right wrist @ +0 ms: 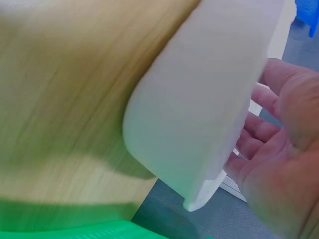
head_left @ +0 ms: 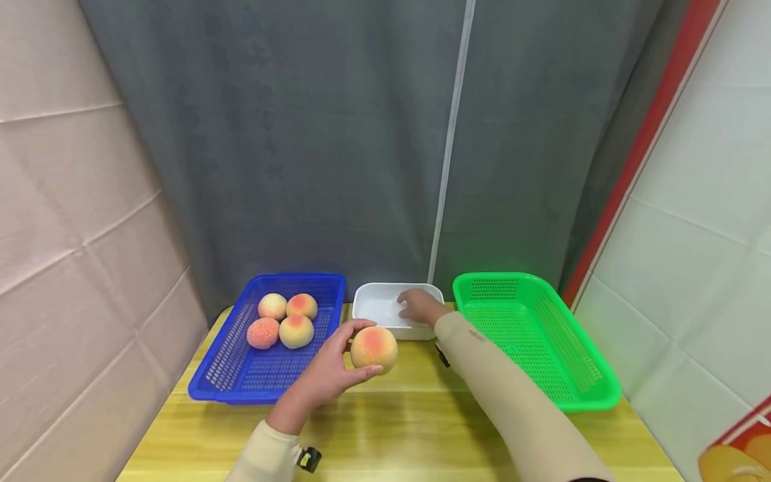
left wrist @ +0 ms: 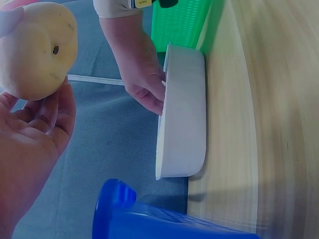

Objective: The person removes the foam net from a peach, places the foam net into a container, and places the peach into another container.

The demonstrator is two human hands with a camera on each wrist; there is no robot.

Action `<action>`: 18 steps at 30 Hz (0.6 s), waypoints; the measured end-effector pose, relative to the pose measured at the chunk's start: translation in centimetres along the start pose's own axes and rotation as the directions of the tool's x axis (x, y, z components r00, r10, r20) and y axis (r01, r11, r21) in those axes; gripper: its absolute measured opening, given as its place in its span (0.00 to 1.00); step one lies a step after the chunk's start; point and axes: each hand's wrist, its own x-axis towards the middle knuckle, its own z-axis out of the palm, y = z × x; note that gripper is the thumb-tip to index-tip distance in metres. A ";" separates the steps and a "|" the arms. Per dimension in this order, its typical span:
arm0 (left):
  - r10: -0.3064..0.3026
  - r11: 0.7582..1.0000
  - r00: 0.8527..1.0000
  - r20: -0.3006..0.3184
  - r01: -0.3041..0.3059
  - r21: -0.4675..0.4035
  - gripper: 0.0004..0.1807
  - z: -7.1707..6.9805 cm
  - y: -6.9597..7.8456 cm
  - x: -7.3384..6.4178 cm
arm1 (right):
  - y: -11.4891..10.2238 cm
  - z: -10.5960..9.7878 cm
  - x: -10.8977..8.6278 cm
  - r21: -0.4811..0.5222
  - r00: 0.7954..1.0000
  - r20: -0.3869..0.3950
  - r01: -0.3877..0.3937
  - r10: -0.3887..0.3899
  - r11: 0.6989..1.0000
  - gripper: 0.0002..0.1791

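Note:
My left hand (head_left: 328, 367) grips a yellow peach (head_left: 374, 350) with a red blush, held up in front of the white container (head_left: 397, 333). In the left wrist view, the underside of the peach (left wrist: 42, 52) shows a small dark stem pit. My right hand (head_left: 421, 306) reaches over the rim into the white container, thumb and fingers bent and apart, and nothing shows between them. The container wall (right wrist: 199, 94) hides the fingertips in the right wrist view. In the blue basket (head_left: 259, 396) lie several peaches (head_left: 296, 331), one of them redder and rough-looking.
To the right stands a green basket (head_left: 593, 404) with nothing visible inside. A wooden table (head_left: 385, 428) carries the containers. A grey curtain (head_left: 301, 147) hangs behind, with pale cloth walls at both sides. Part of a red printed picture (head_left: 741, 448) shows at lower right.

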 end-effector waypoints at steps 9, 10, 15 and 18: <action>0.026 1.000 1.000 0.001 -0.026 -0.006 0.41 -0.2 0.1 0.0 | -1.2 -1.7 -0.5 0.031 0.999 -0.047 -0.018 0.020 0.999 0.18; 0.028 1.000 1.000 0.000 -0.028 -0.006 0.41 -0.3 0.1 0.1 | -1.4 -2.1 -0.6 0.038 0.999 -0.048 -0.022 0.024 0.999 0.18; 0.038 0.999 0.999 0.015 -0.038 -0.002 0.40 -0.4 0.2 0.2 | -2.7 -3.5 -1.7 0.060 0.998 -0.051 -0.028 0.031 0.998 0.19; 0.048 0.999 0.998 0.030 -0.048 -0.001 0.40 -0.4 0.3 0.2 | -3.5 -4.4 -3.0 0.082 0.999 -0.052 -0.005 0.009 0.997 0.20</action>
